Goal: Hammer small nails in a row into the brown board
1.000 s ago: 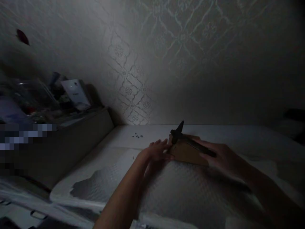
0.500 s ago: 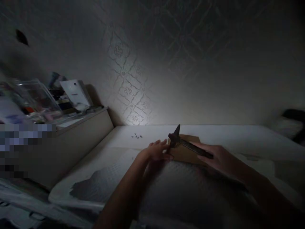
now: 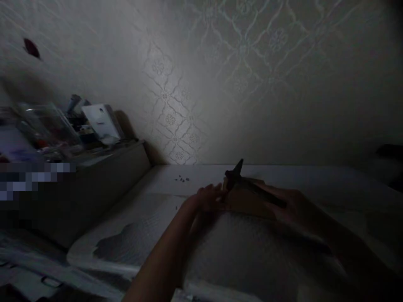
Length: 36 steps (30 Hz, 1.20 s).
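My right hand (image 3: 292,203) is wrapped round the handle of a dark hammer (image 3: 263,193). The hammer's head, with one pointed end up, is just above the left end of a flat brown board (image 3: 247,205). At that end lies my left hand (image 3: 208,198), its fingers bent together close to the hammer head. Whatever they pinch is hidden by shadow. Several tiny dark pieces, perhaps nails (image 3: 182,179), lie on the white table (image 3: 163,178) to the left, and a single small one (image 3: 176,208) is nearer to me.
A patterned wall (image 3: 220,105) rises behind the table. On the left, a raised cabinet (image 3: 103,184) bears a white box (image 3: 102,121), a clear plastic case (image 3: 53,121) and clutter. A textured translucent sheet (image 3: 132,239) covers the near tabletop. A dark object (image 3: 390,150) sits at the far right.
The light over my hands and the board has dimmed, while the wall is brighter. The hammer head sits slightly higher and further right. My left hand stays at the board's left end.
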Motion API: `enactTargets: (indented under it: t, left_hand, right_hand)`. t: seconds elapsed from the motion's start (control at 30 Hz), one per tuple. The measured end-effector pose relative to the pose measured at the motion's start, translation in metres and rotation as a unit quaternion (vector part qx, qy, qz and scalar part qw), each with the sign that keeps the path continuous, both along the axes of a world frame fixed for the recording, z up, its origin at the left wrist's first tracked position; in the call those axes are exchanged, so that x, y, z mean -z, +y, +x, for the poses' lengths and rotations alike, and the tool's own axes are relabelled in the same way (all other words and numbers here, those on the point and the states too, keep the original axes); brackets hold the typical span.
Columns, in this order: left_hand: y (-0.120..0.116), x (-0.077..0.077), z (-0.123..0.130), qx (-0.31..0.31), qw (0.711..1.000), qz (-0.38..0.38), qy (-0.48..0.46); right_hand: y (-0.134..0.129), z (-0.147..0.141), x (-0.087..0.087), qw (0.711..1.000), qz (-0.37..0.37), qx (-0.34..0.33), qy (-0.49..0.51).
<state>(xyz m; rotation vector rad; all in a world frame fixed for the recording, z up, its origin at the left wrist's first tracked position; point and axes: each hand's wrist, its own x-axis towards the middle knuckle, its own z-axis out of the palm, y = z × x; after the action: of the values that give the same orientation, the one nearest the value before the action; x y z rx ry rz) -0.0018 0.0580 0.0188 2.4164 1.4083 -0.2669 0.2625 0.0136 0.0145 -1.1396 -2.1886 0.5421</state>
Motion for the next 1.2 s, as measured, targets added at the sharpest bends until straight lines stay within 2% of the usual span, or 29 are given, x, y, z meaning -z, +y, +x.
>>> enactTargets:
  t: [0.17,0.33,0.47,0.57,0.7,0.87,0.97,1.2]
  left_hand:
    - [-0.001,-0.001,0.001,0.0,1.0,0.001,-0.001]
    - [-0.001,-0.001,0.002,-0.002,1.0,0.0,-0.004]
    - [-0.001,-0.002,0.002,0.002,1.0,0.0,-0.006]
    - [-0.002,-0.001,0.002,-0.003,1.0,0.002,-0.007]
    - [-0.003,0.002,0.003,-0.014,1.0,0.006,-0.016]
    - [-0.002,0.006,0.004,-0.016,0.999,0.016,-0.026]
    - [-0.002,0.009,0.004,-0.016,0.999,0.02,-0.039]
    - [-0.004,0.006,0.006,-0.016,0.999,0.023,-0.047]
  right_hand:
    - [0.0,0.001,0.001,1.0,-0.02,-0.015,-0.014]
    - [0.002,0.003,0.003,1.0,0.003,0.003,0.001]
    - [0.004,0.003,0.006,1.0,-0.022,-0.001,-0.018]
    - [0.007,0.003,0.01,1.0,-0.023,0.004,0.006]
    - [0.015,0.009,0.017,0.998,-0.018,0.045,0.046]
    - [0.027,0.022,0.033,0.991,-0.04,0.124,0.014]
    - [0.031,0.029,0.038,0.991,-0.036,0.13,0.012]
    - [0.039,0.044,0.052,0.989,0.029,0.142,-0.035]
